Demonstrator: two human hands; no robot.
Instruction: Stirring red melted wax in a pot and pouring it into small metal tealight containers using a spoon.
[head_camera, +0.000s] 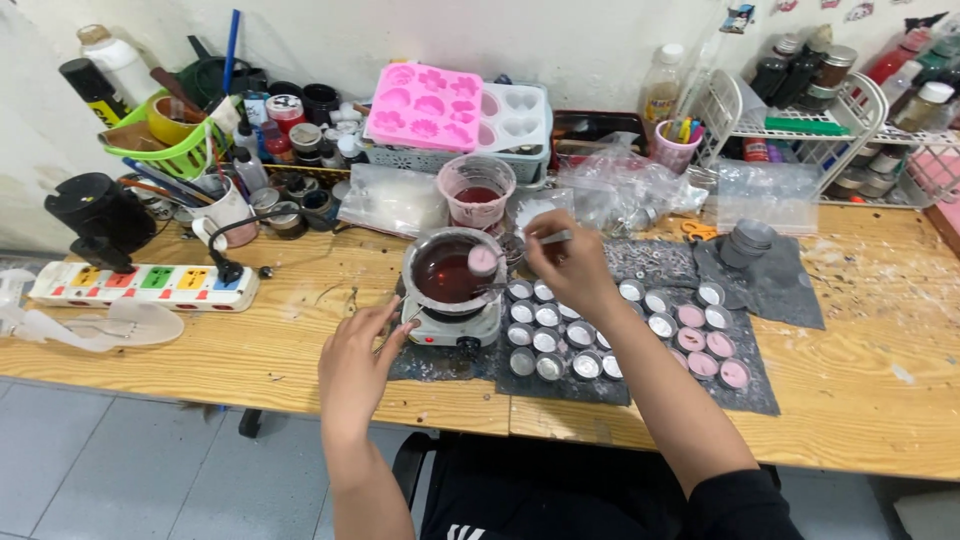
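Item: small metal pot (452, 272) of dark red melted liquid, standing on a compact white electric burner (458, 330) at the middle of our wooden workbench (250, 350). A pale pink disc (484, 260) sits at the pot's right rim, half over the liquid. Our right hand (562, 262) is pinched shut on a thin metal tool (553, 238), probably tweezers, held just above and to the right of the pot. Our left hand (352, 362) rests at the burner's left edge with fingers loosely together; it seems to touch a slim handle there, though we cannot tell whether it truly grips it. Just right of the burner, rows of small round tins (545, 340) lie on a dark mat (745, 395), most empty, several at the far right filled pink (705, 350). Behind: pink silicone mould (424, 105), clear measuring cup (476, 192) with red residue. Handling note: we judge the pot light but hot and liable to spill; take it by its handle only, level. The disc looks soft and slippery, best taken at its edge.
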